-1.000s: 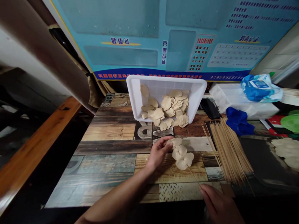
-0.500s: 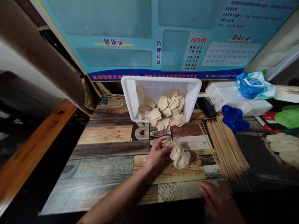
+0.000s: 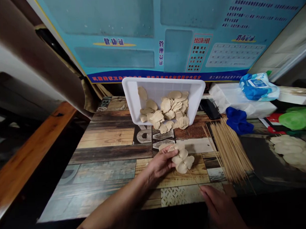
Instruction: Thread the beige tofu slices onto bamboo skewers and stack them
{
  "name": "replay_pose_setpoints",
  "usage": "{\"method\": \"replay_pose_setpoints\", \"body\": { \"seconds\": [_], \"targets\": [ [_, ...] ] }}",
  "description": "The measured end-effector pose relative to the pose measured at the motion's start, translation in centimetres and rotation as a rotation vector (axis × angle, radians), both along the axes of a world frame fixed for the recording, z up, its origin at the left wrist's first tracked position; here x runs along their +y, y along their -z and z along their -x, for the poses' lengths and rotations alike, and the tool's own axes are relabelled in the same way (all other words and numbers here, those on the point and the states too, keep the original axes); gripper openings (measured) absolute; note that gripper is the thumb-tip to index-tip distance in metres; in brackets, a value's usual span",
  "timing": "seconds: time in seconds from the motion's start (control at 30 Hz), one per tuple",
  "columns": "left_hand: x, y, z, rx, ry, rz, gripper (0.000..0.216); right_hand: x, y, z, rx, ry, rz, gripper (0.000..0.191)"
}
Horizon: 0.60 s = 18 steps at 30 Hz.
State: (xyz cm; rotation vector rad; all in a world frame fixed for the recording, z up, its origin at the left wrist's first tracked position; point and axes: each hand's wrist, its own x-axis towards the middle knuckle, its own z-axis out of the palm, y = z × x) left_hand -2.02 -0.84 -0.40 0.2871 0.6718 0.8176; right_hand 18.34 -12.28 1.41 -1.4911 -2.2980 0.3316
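tray [image 3: 131,103]: white plastic, smooth, faint sheen, upper centre
slices [image 3: 181,158]: pale, matt, dry-looking, centre
stick [image 3: 193,179]: thin light wood, matt, below the slices
bundle of sticks [image 3: 229,151]: same matt wood, right of centre
table [image 3: 106,153]: printed plank pattern, smooth, slight gloss
poster [image 3: 139,27]: blue, glossy, top

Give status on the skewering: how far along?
Done: a heap of slices at far right, apparently skewered. In hand: left hand presses slices onto a skewer; right hand holds its end. Left: a tray with many loose slices, plus a pile of bare sticks.
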Motion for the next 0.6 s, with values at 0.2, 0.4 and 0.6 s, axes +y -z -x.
{"method": "replay_pose_setpoints", "body": {
  "seconds": [0.2,0.4,0.6],
  "targets": [
    [-0.9,0.2,-0.5,0.051,0.007,-0.013,0.021,-0.2,0.4,0.0,0.020,0.033,0.058,0.036],
    [-2.3,0.3,-1.8,0.063,0.059,-0.008,0.026,-0.4,0.8,0.0,0.020,0.069,0.092,0.037],
    [-1.3,-0.3,-0.4,0.432,0.074,-0.441,0.037,-0.2,0.6,-0.8,0.028,0.069,0.000,0.036]
  ]
}}
